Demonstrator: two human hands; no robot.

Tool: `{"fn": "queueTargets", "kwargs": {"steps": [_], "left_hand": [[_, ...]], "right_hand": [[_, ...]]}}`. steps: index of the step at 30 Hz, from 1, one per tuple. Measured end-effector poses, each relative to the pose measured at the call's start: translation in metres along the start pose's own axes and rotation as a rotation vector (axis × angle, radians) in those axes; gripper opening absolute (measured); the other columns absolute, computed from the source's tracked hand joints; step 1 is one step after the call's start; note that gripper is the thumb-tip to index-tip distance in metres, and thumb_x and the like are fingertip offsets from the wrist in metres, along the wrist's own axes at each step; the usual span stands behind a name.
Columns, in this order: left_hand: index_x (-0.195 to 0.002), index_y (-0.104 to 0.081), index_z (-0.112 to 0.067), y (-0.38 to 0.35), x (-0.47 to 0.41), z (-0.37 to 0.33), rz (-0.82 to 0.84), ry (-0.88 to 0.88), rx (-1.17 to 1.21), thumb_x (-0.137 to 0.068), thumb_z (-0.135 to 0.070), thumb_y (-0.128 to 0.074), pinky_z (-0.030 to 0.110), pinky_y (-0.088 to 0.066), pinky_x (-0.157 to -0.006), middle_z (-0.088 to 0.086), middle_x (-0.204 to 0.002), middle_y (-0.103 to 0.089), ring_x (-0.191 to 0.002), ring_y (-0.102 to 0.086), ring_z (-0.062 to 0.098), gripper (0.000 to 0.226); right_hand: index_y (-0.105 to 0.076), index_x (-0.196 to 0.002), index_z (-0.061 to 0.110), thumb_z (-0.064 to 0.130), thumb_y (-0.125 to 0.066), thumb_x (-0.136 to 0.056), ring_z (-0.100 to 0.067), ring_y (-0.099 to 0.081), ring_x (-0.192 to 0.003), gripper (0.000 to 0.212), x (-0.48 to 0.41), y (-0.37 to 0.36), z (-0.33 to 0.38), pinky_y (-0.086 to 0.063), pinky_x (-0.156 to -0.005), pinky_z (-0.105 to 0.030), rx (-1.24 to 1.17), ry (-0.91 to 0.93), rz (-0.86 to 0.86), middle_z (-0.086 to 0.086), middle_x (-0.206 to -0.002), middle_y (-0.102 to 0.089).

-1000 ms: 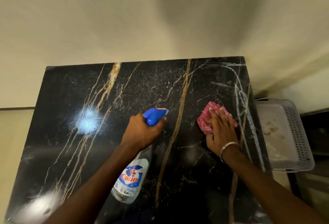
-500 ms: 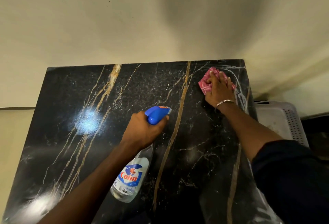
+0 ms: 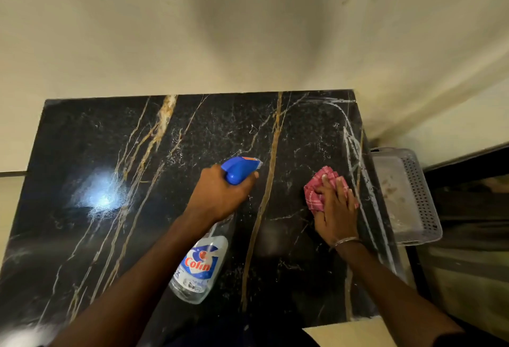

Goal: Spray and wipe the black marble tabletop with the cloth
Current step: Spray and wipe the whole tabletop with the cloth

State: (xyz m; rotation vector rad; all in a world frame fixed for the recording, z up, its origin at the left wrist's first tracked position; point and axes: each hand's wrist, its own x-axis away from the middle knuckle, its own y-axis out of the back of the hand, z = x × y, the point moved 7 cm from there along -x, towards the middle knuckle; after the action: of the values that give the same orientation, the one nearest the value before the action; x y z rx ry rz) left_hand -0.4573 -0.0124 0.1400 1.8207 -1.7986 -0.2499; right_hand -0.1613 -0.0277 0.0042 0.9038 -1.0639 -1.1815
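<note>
The black marble tabletop (image 3: 115,231) has gold and white veins and fills the lower half of the view. My left hand (image 3: 220,195) grips the blue trigger head of a clear spray bottle (image 3: 199,266) labelled Colin, held over the table's middle with the nozzle pointing right. My right hand (image 3: 334,209) presses a pink checked cloth (image 3: 316,192) flat on the marble near the right edge, fingers straight on top of it. White streaks run along the right side of the top.
A cream wall (image 3: 220,29) rises right behind the table. A grey perforated plastic basket (image 3: 421,209) stands just past the right edge. A light glare spot (image 3: 102,195) shines on the left of the marble. A pale surface (image 3: 347,333) shows at the bottom right.
My right hand slid the cloth from mid-right up to the far right corner, then back toward me to mid-right. My left hand and the bottle stayed in place.
</note>
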Motion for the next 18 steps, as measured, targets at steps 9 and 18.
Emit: {"fn": "queueTargets", "kwargs": {"steps": [9,18], "left_hand": [[-0.085,-0.066,-0.013,0.005,-0.006,0.015,0.019,0.07,0.049,-0.083,-0.04,-0.07,0.036,-0.053,-0.059,0.01,-0.068,-0.068,-0.061,-0.066,0.024,0.027],[-0.083,-0.064,-0.024,-0.001,-0.049,-0.008,-0.132,0.131,0.01,-0.083,-0.033,-0.072,0.02,-0.045,-0.057,0.009,-0.074,-0.069,-0.061,-0.059,0.011,0.012]], "right_hand": [[-0.036,-0.147,0.028,0.035,-0.038,-0.085,-0.033,-0.002,-0.15,0.063,0.003,-0.036,0.11,-0.012,-0.115,-0.064,0.053,0.233,0.051,-0.003,-0.163,-0.018],[-0.046,-0.142,0.027,0.035,-0.048,-0.088,-0.029,-0.008,-0.15,0.054,-0.097,-0.027,0.123,-0.01,-0.118,-0.055,0.047,0.495,0.044,0.0,-0.16,-0.027]]}}
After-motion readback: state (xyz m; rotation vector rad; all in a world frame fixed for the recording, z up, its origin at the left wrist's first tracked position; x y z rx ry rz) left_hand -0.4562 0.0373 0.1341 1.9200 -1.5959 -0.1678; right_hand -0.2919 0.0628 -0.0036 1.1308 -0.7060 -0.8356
